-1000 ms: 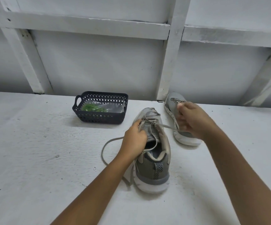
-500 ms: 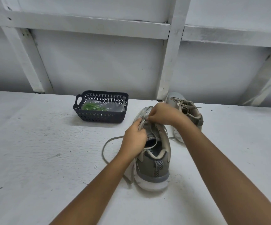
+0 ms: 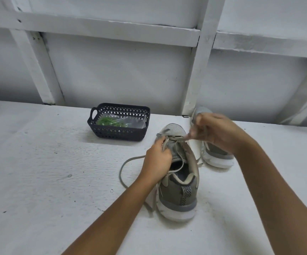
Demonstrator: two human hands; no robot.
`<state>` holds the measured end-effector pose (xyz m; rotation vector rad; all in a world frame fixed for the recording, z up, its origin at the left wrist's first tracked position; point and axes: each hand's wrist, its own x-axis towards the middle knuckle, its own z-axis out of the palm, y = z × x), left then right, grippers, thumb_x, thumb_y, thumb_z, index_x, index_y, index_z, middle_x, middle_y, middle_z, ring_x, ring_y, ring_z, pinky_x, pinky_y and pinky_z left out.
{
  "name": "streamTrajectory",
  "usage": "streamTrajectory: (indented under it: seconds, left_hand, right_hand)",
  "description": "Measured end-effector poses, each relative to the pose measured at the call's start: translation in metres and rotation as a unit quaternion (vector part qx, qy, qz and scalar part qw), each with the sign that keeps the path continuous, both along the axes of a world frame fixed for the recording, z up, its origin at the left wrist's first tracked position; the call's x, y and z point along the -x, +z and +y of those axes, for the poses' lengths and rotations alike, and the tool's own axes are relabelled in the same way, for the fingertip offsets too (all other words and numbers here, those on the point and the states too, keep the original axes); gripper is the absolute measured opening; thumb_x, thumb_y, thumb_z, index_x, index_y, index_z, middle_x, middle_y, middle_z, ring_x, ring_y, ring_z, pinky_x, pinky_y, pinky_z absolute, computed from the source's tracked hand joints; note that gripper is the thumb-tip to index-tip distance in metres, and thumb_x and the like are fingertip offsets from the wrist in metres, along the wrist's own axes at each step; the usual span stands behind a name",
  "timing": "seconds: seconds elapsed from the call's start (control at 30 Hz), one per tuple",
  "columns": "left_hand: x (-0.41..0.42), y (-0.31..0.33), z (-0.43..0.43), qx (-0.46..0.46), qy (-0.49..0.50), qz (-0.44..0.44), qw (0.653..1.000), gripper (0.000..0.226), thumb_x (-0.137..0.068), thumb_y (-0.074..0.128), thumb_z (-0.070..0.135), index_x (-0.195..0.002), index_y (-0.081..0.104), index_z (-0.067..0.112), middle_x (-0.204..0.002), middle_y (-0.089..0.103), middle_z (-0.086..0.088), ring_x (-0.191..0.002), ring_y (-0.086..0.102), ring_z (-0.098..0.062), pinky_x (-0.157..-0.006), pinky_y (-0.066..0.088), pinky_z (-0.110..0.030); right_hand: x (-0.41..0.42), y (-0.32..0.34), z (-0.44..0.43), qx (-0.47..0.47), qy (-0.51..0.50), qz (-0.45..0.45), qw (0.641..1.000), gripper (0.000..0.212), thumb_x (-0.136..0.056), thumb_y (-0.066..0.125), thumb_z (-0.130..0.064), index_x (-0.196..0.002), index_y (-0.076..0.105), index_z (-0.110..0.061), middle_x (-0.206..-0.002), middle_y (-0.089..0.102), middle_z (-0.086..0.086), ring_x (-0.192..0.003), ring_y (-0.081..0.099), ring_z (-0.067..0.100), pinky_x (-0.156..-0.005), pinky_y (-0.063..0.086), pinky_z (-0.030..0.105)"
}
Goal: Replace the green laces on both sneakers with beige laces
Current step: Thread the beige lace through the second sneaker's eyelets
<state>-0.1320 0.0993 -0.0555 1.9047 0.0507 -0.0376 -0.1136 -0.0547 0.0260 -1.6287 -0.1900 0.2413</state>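
Note:
A grey sneaker (image 3: pixel 178 192) stands heel toward me in the middle of the white table. A beige lace (image 3: pixel 128 161) is threaded through its eyelets and loops loosely off to the left. My left hand (image 3: pixel 157 161) grips the sneaker's left eyelet edge and the lace there. My right hand (image 3: pixel 217 133), blurred by motion, pinches the other lace end just right of the toe. The second grey sneaker (image 3: pixel 217 155) lies behind my right hand, mostly hidden. Green laces (image 3: pixel 110 121) sit in a clear bag inside the basket.
A dark perforated basket (image 3: pixel 119 134) with a handle stands at the back left of the sneakers. The white table (image 3: pixel 47 172) ends at a white framed wall (image 3: pixel 123 78) close behind.
My right hand drew the lace out to the right, came back to the eyelets, and now pulls the lace end rightward again. My left hand has stayed on the sneaker.

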Motion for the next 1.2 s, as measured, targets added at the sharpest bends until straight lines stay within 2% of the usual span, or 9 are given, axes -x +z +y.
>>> streamTrajectory:
  seconds: [0.07,0.17,0.3,0.37,0.5,0.6,0.8,1.07,1.2]
  left_hand:
    - [0.0,0.001,0.0,0.001,0.0,-0.001,1.0,0.051,-0.095,0.038,0.011,-0.144,0.037,0.023,-0.128,0.057,-0.01,-0.064,0.054,-0.008,-0.051,0.039,-0.015]
    - [0.002,0.003,0.0,0.002,-0.001,0.003,1.0,0.05,-0.095,0.039,0.012,-0.144,0.037,0.023,-0.13,0.056,-0.007,-0.085,0.061,-0.02,-0.065,0.044,-0.023]
    - [0.002,0.003,0.0,0.015,0.005,0.011,1.0,0.051,-0.095,0.038,0.011,-0.144,0.037,0.025,-0.129,0.056,-0.004,-0.064,0.052,-0.006,-0.049,0.036,-0.015]
    - [0.001,0.003,0.0,0.019,0.005,0.011,1.0,0.051,-0.094,0.037,0.011,-0.143,0.038,0.026,-0.127,0.057,-0.006,-0.07,0.054,-0.01,-0.055,0.039,-0.019]
    - [0.002,0.003,0.0,0.007,0.001,0.007,1.0,0.052,-0.093,0.037,0.008,-0.143,0.039,0.024,-0.132,0.054,-0.004,-0.096,0.054,-0.016,-0.076,0.039,-0.023]
    - [0.002,0.004,0.0,-0.001,0.002,-0.003,1.0,0.051,-0.093,0.038,0.007,-0.142,0.041,0.022,-0.133,0.054,-0.004,-0.098,0.049,-0.013,-0.081,0.035,-0.021]
    - [-0.001,0.001,-0.001,-0.011,0.006,-0.009,1.0,0.05,-0.094,0.039,0.01,-0.142,0.041,0.021,-0.134,0.053,-0.006,-0.111,0.055,-0.023,-0.082,0.041,-0.026]
    - [-0.002,-0.001,-0.001,-0.024,0.007,-0.014,1.0,0.051,-0.094,0.038,0.011,-0.144,0.038,0.021,-0.143,0.046,-0.003,-0.126,0.047,-0.02,-0.098,0.037,-0.027]
    - [-0.004,0.0,0.0,-0.036,-0.012,-0.011,0.999,0.049,-0.095,0.04,0.014,-0.143,0.038,0.021,-0.144,0.044,-0.003,-0.128,0.045,-0.021,-0.103,0.036,-0.03]
  right_hand:
    - [0.008,0.013,-0.008,-0.025,0.02,0.017,0.999,0.035,-0.095,0.032,0.001,-0.063,0.044,-0.007,-0.046,0.046,0.007,-0.044,0.053,0.02,-0.064,0.057,0.032]
    - [0.01,0.017,-0.011,0.17,0.024,0.023,0.985,0.034,-0.097,0.04,-0.008,-0.064,0.048,-0.006,-0.047,0.044,0.008,-0.039,0.046,0.019,-0.055,0.05,0.032]
    - [-0.005,0.008,0.008,0.428,0.002,-0.063,0.902,0.025,-0.095,0.051,-0.031,-0.081,0.064,-0.016,-0.069,0.064,0.002,-0.062,0.062,0.016,-0.06,0.052,0.027]
    - [-0.019,-0.002,0.022,0.515,0.011,-0.132,0.847,0.024,-0.092,0.055,-0.032,-0.087,0.07,-0.014,-0.085,0.069,0.005,-0.079,0.061,0.018,-0.072,0.048,0.029]
    - [-0.039,-0.026,0.045,0.596,0.035,-0.121,0.793,0.03,-0.089,0.057,-0.03,-0.1,0.07,-0.005,-0.098,0.069,0.012,-0.083,0.057,0.021,-0.07,0.042,0.026]
    - [-0.047,-0.037,0.047,0.594,0.014,-0.139,0.792,0.023,-0.087,0.057,-0.022,-0.096,0.07,-0.005,-0.098,0.07,0.012,-0.089,0.062,0.026,-0.077,0.05,0.032]
    - [-0.018,-0.026,0.031,0.508,0.068,-0.185,0.839,0.01,-0.085,0.061,-0.02,-0.085,0.071,-0.018,-0.08,0.057,-0.007,-0.086,0.056,0.015,-0.077,0.043,0.027]
    - [0.022,-0.018,0.013,0.44,0.121,-0.171,0.873,0.028,-0.083,0.068,-0.021,-0.063,0.059,-0.04,-0.108,0.047,-0.01,-0.094,0.054,0.003,-0.076,0.036,0.006]
    - [0.025,-0.023,0.014,0.436,0.118,-0.173,0.875,0.029,-0.083,0.068,-0.022,-0.063,0.059,-0.04,-0.11,0.044,-0.009,-0.095,0.051,0.002,-0.081,0.037,0.01]
